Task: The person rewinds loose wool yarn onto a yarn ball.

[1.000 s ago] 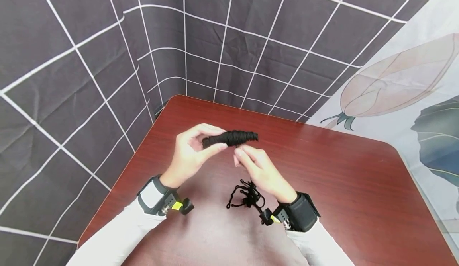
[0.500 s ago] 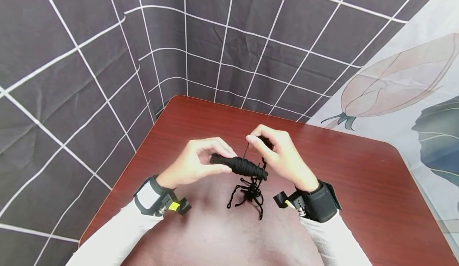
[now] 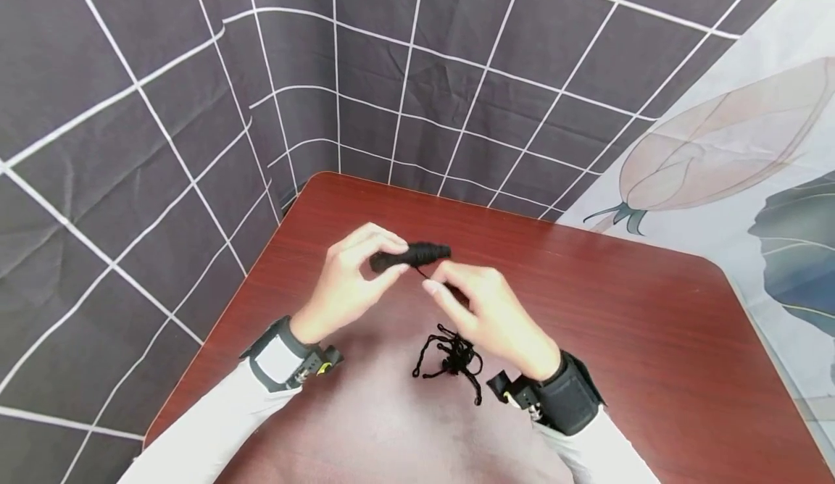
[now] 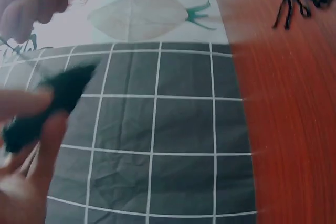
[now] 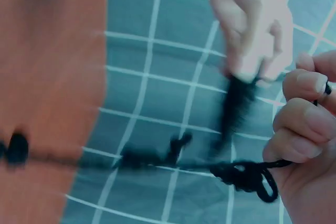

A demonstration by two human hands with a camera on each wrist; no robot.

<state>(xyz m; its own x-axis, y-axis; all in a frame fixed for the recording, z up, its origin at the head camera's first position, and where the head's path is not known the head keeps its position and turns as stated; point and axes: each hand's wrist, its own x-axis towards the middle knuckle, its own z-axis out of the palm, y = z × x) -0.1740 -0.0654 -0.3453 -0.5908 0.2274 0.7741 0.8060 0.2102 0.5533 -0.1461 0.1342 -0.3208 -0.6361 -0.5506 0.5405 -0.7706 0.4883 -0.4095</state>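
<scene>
In the head view, my left hand pinches one end of a black bundle of wound cord, held tilted above the table. A thin stretch of cord runs from the bundle to my right hand, whose thumb and fingers hold it. The right wrist view shows my right fingers curled round the cord, with knotted black strands beside them. The bundle looks blurred in the left wrist view. Below the hands, a small tangle of black looped cord lies on the table.
The reddish-brown wooden table spreads under both hands. Grey cloth with white grid lines hangs at the back and left. At the right hangs a white cloth printed with a plant.
My right hand has gone up over the bundle and come back down to its near side, drawing the cord along. The bundle dipped and rose again in my left hand. The tangle stays put.
</scene>
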